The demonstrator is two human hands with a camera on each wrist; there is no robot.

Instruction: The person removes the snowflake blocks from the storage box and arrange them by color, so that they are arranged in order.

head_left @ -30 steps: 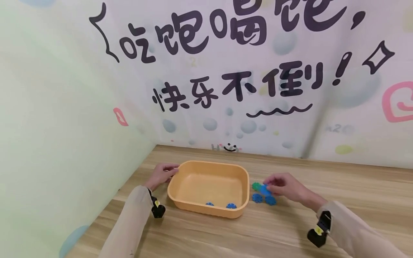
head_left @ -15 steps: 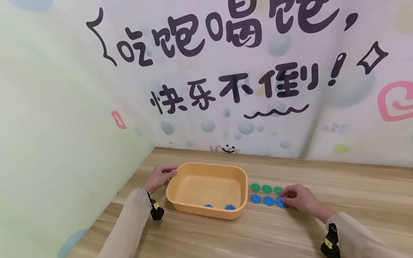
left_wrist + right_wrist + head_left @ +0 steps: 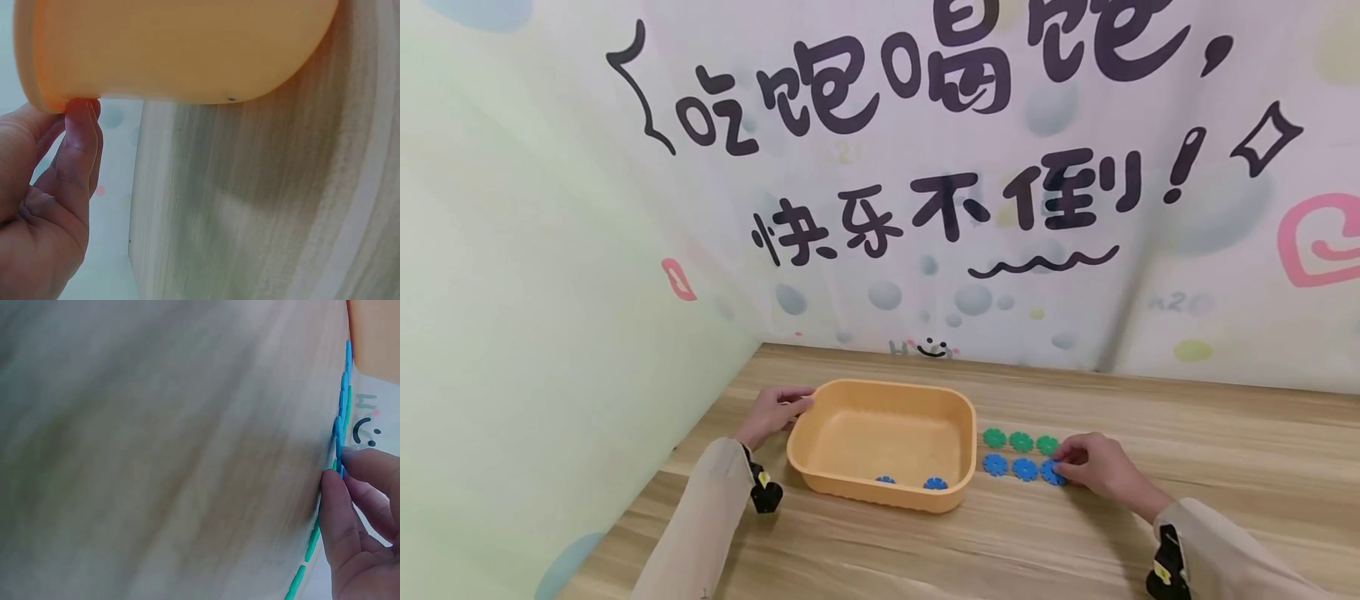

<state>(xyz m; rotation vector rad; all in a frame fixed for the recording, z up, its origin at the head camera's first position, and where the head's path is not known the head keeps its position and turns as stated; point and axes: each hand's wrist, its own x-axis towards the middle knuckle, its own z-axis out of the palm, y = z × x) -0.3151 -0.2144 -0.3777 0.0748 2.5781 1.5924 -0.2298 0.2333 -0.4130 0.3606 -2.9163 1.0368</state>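
Observation:
An orange plastic basin stands on the table, and my left hand pinches its left rim between thumb and fingers. The left wrist view shows the fingertips right at the rim. To the right of the basin lie two short rows of notched snowflake discs. Green discs form the far row and blue discs the near row. My right hand pinches the rightmost blue snowflake disc at the row's end. In the right wrist view its thumb and fingertips partly hide this disc.
Inside the basin, by its near wall, two blue snowflake discs show partly. A printed wall sheet rises behind the wooden table, and another pale wall borders its left side. More green discs show in the right wrist view.
My right hand has moved right, from above the discs' left part to the near row's right end. A blue disc has gone there with it, uncovering both rows. My left hand stays on the rim.

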